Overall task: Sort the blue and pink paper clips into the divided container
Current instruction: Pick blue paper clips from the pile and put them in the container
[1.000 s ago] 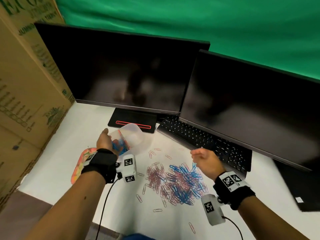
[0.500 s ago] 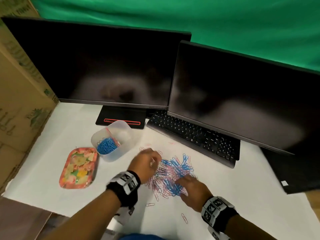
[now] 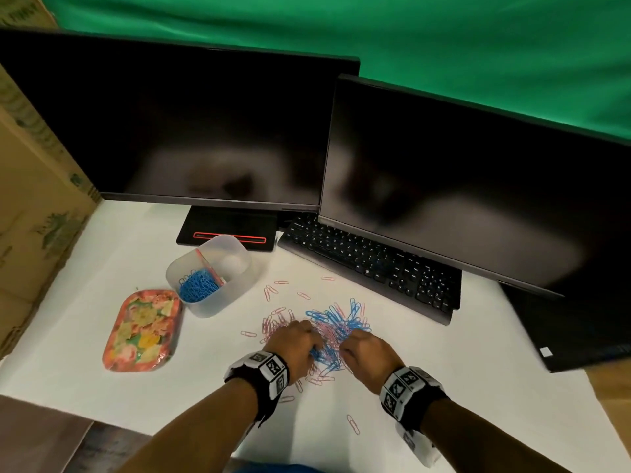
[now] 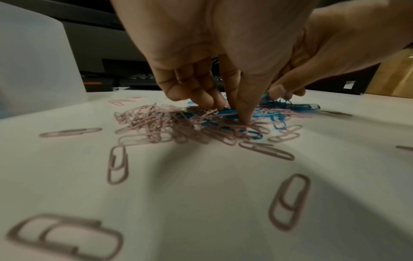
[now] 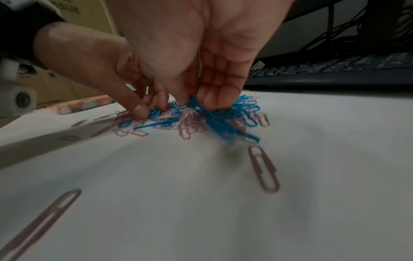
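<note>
Both hands have come in closer together: the right hand's [image 5: 201,58] fingertips [image 5: 212,98] pinch a bunch of blue wire paper clips [image 5: 223,121], the left hand's [image 4: 223,53] curled fingers [image 4: 201,98] dig among pink wire paper clips [image 4: 156,121]. The mixed heap lies on the white tabletop [image 3: 461,380]. Up-left stands the translucent plastic divided container [image 3: 235,291], blue clips in its near compartment.

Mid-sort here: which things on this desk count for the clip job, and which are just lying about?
Part of the job:
- mixed pile of blue and pink clips
- divided container, blue clips in one half
- left hand and right hand, both picking in the pile

Just lying about:
- floral tray
- keyboard
- two dark monitors
- cardboard box
</note>
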Motion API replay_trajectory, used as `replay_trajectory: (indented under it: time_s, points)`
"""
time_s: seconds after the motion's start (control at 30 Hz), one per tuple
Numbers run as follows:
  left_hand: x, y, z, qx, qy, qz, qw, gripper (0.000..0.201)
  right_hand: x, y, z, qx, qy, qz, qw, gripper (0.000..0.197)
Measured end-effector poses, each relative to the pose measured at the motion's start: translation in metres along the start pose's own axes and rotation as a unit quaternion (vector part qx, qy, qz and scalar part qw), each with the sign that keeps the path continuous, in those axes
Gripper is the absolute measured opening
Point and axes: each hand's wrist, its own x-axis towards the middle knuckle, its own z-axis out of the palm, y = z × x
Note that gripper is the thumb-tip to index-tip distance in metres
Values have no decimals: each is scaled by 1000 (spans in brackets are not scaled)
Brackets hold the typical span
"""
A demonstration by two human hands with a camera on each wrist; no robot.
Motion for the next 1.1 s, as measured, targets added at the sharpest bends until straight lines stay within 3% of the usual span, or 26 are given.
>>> replay_trajectory:
  time_s: [0.1,0.2,0.27,0.37,0.47,0.6,0.7,0.87,1.0,1.1]
  points:
    - [3,-3,-1,-3,11,-7,1000,20,1,2,-11,28,27,8,999,25]
    - [4,-7,-3,-19,16,-21,999,14,3,5,-23,128,59,51,989,21]
    - [4,-8,-5,-44,20,-39,998,10,4,10,-28,231,62,106,965,18]
    - [3,-6,-11,-159,33,-88,983,6,4,11,-32,402,53,167,898,16]
    - [4,-5,-19,-320,45,-158,933,14,3,6,-38,529,52,188,826,15]
    - [5,-5,-32,-517,63,-202,830,13,5,-2,-45,586,37,192,787,16]
    - [6,1,-42,-604,46,-207,768,23,10,-10,-51,583,35,185,790,17]
    - [7,11,-45,-701,33,-229,675,30,22,-24,-59,526,57,179,829,16]
    - [10,25,-43,-793,14,-244,558,24,31,-43,-54,485,59,169,856,21]
    - [12,31,-42,-793,27,-289,536,35,34,-42,-55,465,59,148,871,23]
